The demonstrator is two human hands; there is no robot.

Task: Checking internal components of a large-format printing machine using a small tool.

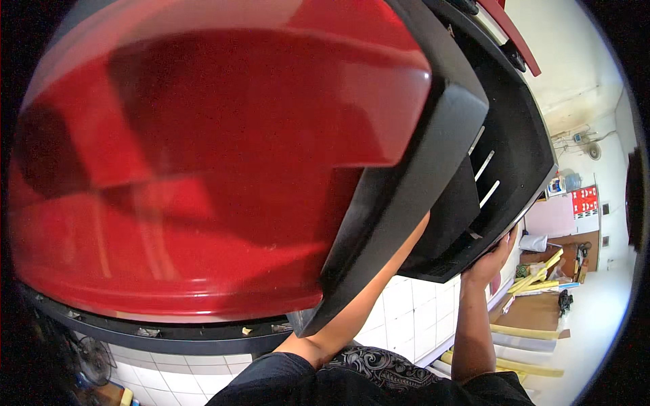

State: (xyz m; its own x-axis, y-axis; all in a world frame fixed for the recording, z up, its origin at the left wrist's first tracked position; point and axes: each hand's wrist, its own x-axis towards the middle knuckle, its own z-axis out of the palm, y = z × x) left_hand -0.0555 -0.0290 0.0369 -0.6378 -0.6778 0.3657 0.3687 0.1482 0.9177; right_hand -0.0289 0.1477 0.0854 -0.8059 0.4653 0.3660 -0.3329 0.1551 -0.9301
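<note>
A large glossy red shell point(257, 128), edged by a thick black trim point(413, 189), fills the left and middle of the head view. Beyond the trim is a black tray-like panel point(518, 145) with a raised rim and several pale slots. My right hand point(489, 265) is closed on the lower right rim of this panel, its fingers partly hidden behind the edge. My left forearm point(369, 298) passes behind the black trim, into the gap between shell and panel. The left hand itself is hidden there, so what it touches cannot be seen.
A black ledge point(169, 344) runs under the shell, above a white tiled floor point(406, 314). At lower left stands a fan point(93, 357). On the right are yellow strips point(538, 274), a white bucket point(533, 243) and brown boards point(535, 314) near a white wall.
</note>
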